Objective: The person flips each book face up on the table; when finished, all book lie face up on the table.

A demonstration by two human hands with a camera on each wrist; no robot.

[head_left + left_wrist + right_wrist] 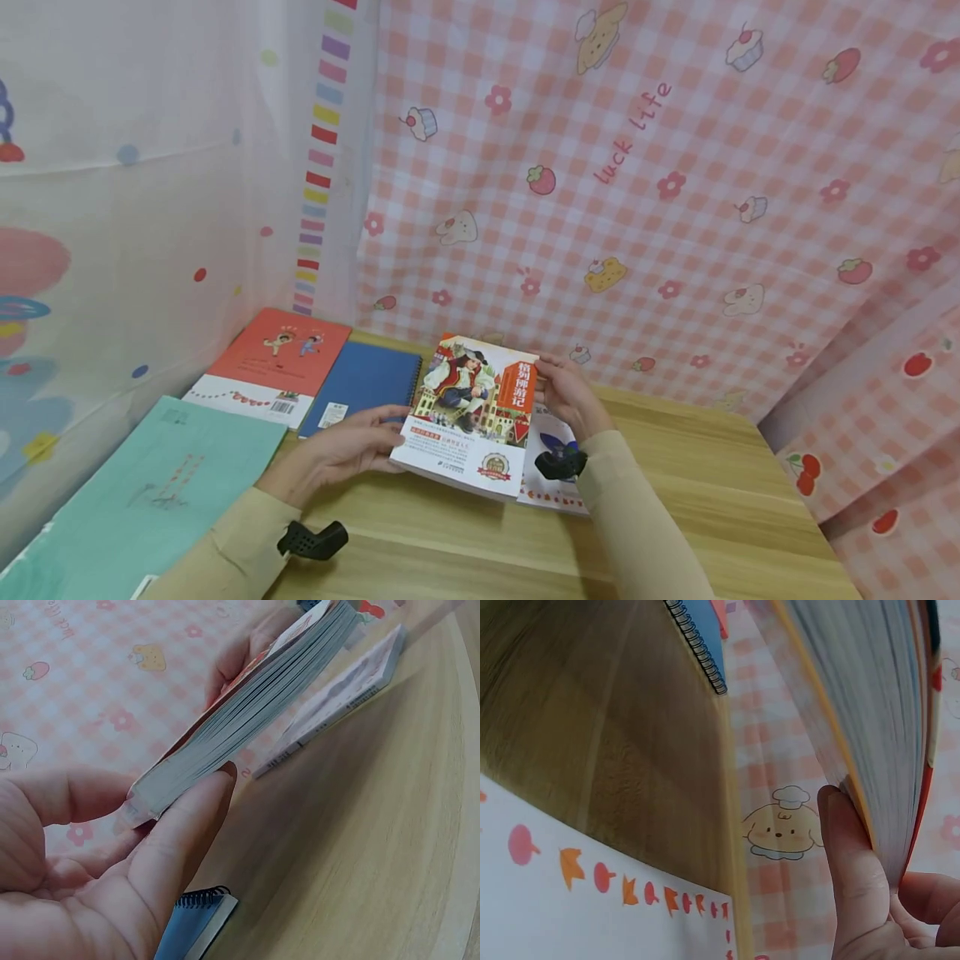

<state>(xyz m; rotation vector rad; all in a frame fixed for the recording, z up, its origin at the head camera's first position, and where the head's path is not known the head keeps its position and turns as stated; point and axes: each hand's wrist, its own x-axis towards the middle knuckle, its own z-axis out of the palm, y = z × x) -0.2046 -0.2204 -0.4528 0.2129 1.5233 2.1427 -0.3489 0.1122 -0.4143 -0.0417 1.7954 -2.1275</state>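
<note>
Both hands hold a thick paperback book (468,417) above the table, its illustrated cover facing up. My left hand (352,450) grips its left edge; in the left wrist view, the thumb and fingers pinch the page block (247,705). At the upper right edge, my right hand (572,392) grips it, and in the right wrist view finger and thumb lie on either side of the pages (870,712). Partly hidden under the held book and right forearm lies a second book (547,492) with a white cover, flat on the table.
To the left lie a blue spiral notebook (371,383), a red and white book (273,358) and a large teal book (172,475). The wooden table (420,550) meets a pink checked curtain (600,208) at the back. Black wrist cameras sit on both sleeves.
</note>
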